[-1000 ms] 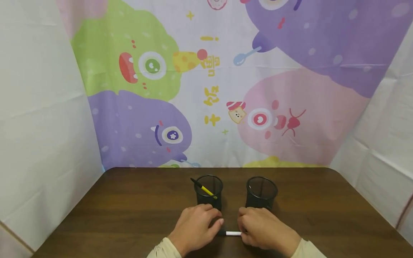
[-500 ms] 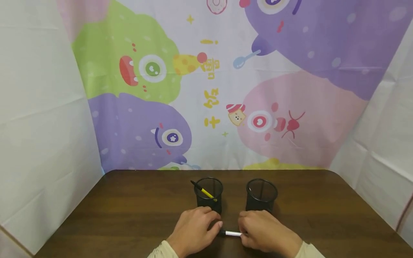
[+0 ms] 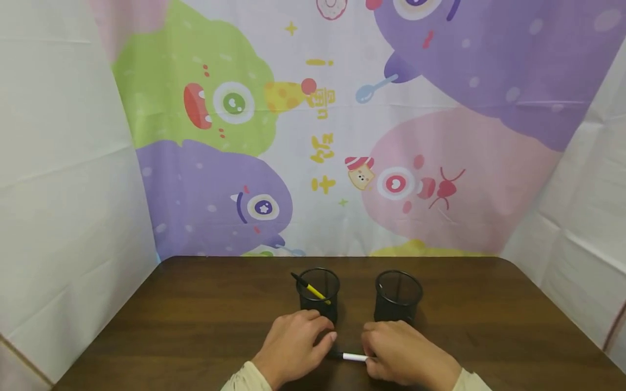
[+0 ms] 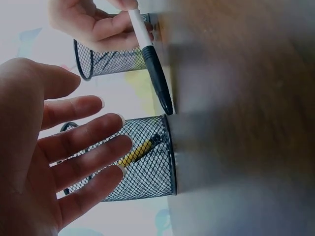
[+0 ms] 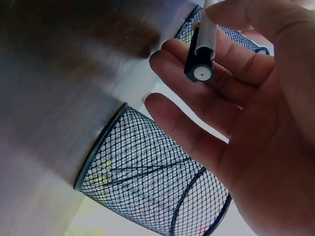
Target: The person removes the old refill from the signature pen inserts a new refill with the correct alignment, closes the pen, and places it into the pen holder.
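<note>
My right hand (image 3: 406, 350) pinches a pen (image 3: 354, 357) between thumb and fingers, over the front middle of the table. The pen has a white barrel and a black front end pointing left; its black clip (image 5: 192, 56) shows in the right wrist view. My left hand (image 3: 295, 343) lies near the pen's black end with relaxed, spread fingers and nothing in them. Beyond my left hand stands a black mesh pen holder (image 3: 330, 314) with a yellow and black pen (image 3: 314, 290) leaning in it. A second mesh pen holder (image 5: 142, 172) stands beyond my right hand.
The dark brown wooden table (image 3: 195, 320) reaches back to a cloth (image 3: 332, 228) printed with cartoon monsters. White cloth walls (image 3: 63, 163) rise at both sides. A gap separates the two pen holders.
Both hands stay almost still, with the pen still pinched in my right hand and tilted very slightly differently. The head view shifts a little.
</note>
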Motion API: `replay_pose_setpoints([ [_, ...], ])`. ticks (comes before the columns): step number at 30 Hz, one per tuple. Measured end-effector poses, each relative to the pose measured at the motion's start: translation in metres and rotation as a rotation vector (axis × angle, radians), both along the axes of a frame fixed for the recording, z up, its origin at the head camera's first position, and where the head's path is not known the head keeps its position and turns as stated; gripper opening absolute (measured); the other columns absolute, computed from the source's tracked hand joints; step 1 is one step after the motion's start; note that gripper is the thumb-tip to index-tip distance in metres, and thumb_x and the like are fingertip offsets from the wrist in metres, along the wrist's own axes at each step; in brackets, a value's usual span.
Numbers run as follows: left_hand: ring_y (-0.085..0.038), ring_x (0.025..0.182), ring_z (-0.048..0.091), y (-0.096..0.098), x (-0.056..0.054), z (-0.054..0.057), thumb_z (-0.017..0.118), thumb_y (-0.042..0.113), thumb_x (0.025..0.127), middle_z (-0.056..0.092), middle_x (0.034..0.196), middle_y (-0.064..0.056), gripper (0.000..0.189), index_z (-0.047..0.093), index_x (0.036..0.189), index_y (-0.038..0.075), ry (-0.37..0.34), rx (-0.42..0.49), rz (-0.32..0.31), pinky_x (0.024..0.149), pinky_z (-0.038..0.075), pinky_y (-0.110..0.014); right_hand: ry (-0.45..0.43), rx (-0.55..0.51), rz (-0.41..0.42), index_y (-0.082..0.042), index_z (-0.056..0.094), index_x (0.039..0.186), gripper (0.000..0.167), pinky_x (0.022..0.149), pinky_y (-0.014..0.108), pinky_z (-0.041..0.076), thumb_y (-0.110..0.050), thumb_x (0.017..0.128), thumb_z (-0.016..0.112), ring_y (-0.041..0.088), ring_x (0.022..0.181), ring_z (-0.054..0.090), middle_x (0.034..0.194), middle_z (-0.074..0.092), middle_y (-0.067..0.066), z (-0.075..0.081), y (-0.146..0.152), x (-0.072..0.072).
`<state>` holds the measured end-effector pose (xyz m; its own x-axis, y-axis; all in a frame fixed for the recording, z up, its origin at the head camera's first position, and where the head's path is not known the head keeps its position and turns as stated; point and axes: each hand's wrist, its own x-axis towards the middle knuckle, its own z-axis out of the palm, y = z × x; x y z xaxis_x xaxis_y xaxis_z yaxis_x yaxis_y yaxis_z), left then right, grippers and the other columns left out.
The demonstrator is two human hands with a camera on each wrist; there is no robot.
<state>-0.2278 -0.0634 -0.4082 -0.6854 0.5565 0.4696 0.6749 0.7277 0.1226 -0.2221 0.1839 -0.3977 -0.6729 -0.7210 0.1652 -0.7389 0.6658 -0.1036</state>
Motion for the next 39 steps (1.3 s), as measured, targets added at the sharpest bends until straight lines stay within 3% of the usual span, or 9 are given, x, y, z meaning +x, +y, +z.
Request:
replay_pose_setpoints([
  [5, -0.004, 0.075, 0.062, 0.001, 0.000, 0.000, 0.064, 0.037, 0.096, 0.062, 0.085, 0.015, 0.015, 0.075, 0.093, 0.026, -0.001, -0.003, 0.013, 0.058, 0.051, -0.028, -0.009, -0.024, -0.006, -0.026, 0.061, 0.070, 0.019, 0.053, 0.021, 0.042, -0.015, 0.077, 0.075, -0.003, 0.062, 0.044, 0.076, 0.048, -0.020, 0.003, 0.005, 0.002],
  [14, -0.005, 0.074, 0.061, 0.000, 0.000, 0.000, 0.064, 0.037, 0.096, 0.061, 0.086, 0.015, 0.016, 0.075, 0.094, 0.025, -0.008, 0.000, 0.020, 0.057, 0.050, -0.028, 0.076, -0.027, -0.012, -0.026, 0.054, 0.065, 0.023, 0.048, 0.021, 0.037, -0.018, 0.071, 0.074, -0.001, 0.058, 0.040, 0.073, 0.042, -0.019, 0.011, 0.007, 0.001],
  [23, -0.003, 0.069, 0.057, 0.001, -0.001, 0.001, 0.064, 0.038, 0.096, 0.059, 0.084, 0.016, 0.016, 0.075, 0.095, 0.026, -0.029, -0.001, 0.014, 0.053, 0.047, -0.026, 0.100, -0.031, -0.003, -0.026, 0.057, 0.067, 0.020, 0.050, 0.021, 0.040, -0.018, 0.073, 0.074, -0.001, 0.059, 0.042, 0.074, 0.044, -0.019, 0.016, 0.007, 0.004],
  [39, -0.006, 0.071, 0.062, 0.000, -0.001, 0.001, 0.066, 0.036, 0.094, 0.063, 0.086, 0.013, 0.014, 0.075, 0.095, 0.024, 0.011, -0.004, 0.018, 0.054, 0.049, -0.028, 0.153, -0.061, 0.040, -0.025, 0.056, 0.071, 0.020, 0.051, 0.021, 0.041, -0.018, 0.077, 0.074, -0.003, 0.062, 0.044, 0.074, 0.044, -0.019, 0.019, 0.008, 0.006],
])
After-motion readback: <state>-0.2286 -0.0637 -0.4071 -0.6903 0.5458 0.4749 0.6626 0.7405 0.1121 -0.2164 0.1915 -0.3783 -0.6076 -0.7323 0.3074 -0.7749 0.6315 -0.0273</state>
